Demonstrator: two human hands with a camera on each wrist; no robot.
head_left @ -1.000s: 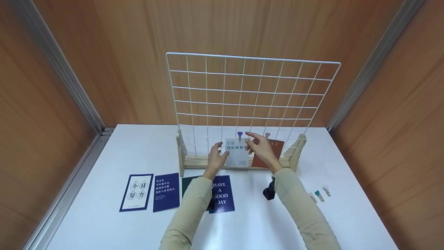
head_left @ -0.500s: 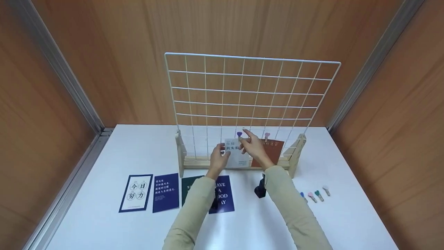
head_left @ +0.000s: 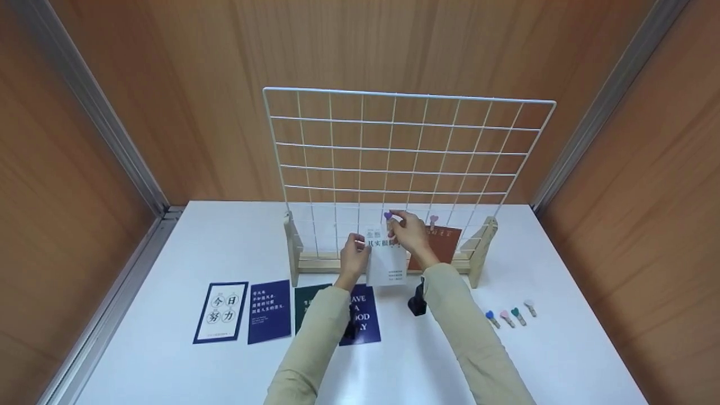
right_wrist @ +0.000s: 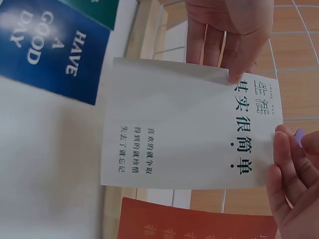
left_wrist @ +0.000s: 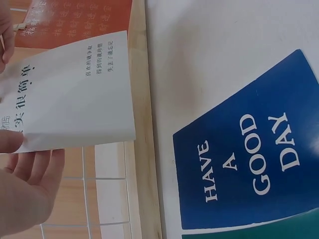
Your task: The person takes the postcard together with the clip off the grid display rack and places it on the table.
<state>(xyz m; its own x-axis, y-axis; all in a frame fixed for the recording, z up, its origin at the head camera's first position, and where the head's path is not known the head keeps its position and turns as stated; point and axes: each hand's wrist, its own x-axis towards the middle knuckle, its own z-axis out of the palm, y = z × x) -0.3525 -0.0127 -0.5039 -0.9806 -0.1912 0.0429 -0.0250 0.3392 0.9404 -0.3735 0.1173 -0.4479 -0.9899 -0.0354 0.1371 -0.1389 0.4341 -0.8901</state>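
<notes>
A white card (head_left: pixel 386 267) with dark Chinese print stands in front of the lower part of a white wire grid (head_left: pixel 405 149). My left hand (head_left: pixel 354 261) pinches the card's left edge, thumb on the printed face and fingers behind, as the left wrist view shows. At the card's top edge, my right hand (head_left: pixel 412 233) pinches a purple heart-topped clip (right_wrist: pixel 299 137), largely covered by the fingers. The lower end of the card tilts outward from the grid. To the right, a reddish-brown card (head_left: pixel 444 247) hangs from a pink heart clip (head_left: pixel 433 220).
The grid stands in a wooden base (head_left: pixel 332 264). On the table lie a white card with blue border (head_left: pixel 221 312), a dark blue card (head_left: pixel 270 311), a green card (head_left: pixel 306 298) and a HAVE A GOOD DAY card (left_wrist: pixel 244 149). Several heart clips (head_left: pixel 518 316) lie at right.
My right hand has moved left from the card's right side to the purple clip and now grips it. The card's lower end has swung out from the grid.
</notes>
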